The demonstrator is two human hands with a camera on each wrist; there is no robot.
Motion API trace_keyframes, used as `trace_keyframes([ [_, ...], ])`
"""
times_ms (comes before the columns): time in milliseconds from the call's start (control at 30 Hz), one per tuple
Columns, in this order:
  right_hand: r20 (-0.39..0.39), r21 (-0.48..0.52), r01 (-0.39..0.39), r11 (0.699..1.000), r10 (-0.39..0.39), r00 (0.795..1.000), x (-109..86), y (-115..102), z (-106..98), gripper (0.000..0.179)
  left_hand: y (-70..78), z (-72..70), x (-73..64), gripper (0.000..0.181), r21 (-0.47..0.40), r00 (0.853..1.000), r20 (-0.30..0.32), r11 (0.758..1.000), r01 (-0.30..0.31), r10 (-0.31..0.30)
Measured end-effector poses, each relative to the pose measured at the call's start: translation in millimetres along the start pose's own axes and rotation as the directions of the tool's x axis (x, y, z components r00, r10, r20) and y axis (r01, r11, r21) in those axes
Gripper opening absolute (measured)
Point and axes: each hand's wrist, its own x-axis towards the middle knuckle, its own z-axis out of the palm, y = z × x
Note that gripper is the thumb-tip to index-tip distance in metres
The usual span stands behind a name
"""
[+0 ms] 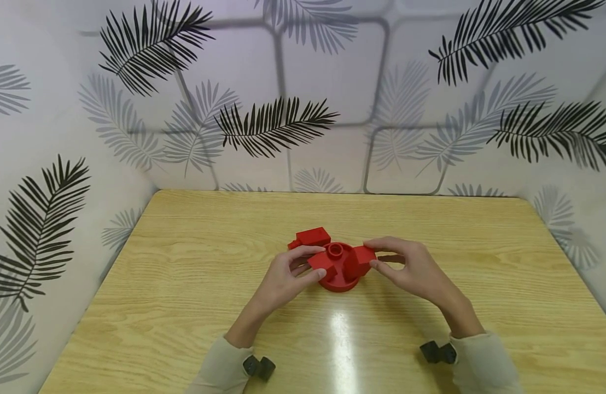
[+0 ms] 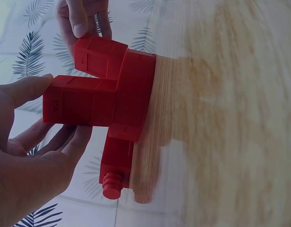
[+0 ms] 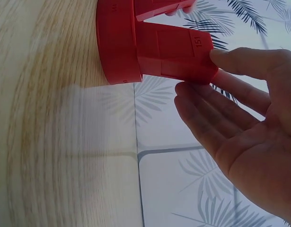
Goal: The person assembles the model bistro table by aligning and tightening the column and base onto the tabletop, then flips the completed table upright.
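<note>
A round red base (image 1: 338, 287) with a raised rim and a central ring (image 1: 335, 250) lies flat on the table. My left hand (image 1: 279, 282) pinches a red block (image 2: 79, 101) between thumb and fingers. That block stands upright, its lower end within the base's rim. On the base's right side stands a second red block (image 3: 178, 52), marked 151. My right hand (image 1: 417, 271) grips its top end by thumb and fingers. Whether either block is seated fully in the base is hidden by the rim.
Just behind the base, at its left, lies another red block (image 1: 313, 237) with a ridged knob (image 2: 112, 185) at one end. The wooden table (image 1: 185, 306) meets a leaf-patterned backdrop (image 1: 327, 82) at its far edge.
</note>
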Motion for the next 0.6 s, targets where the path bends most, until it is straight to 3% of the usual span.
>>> trace_keyframes([
  [233,0.008,0.009,-0.042,0.999,0.041,0.999,-0.7,-0.6,-1.1,0.033,1.7,0.5,-0.7,0.045,0.004,1.000,-0.005,1.000,0.011,-0.011],
  [600,0.042,-0.009,0.017,1.000,-0.017,0.999,-1.1,-3.1,0.0,0.042,0.0,0.9,0.5,0.045,-0.003,1.000,-0.006,1.000,0.009,-0.009],
])
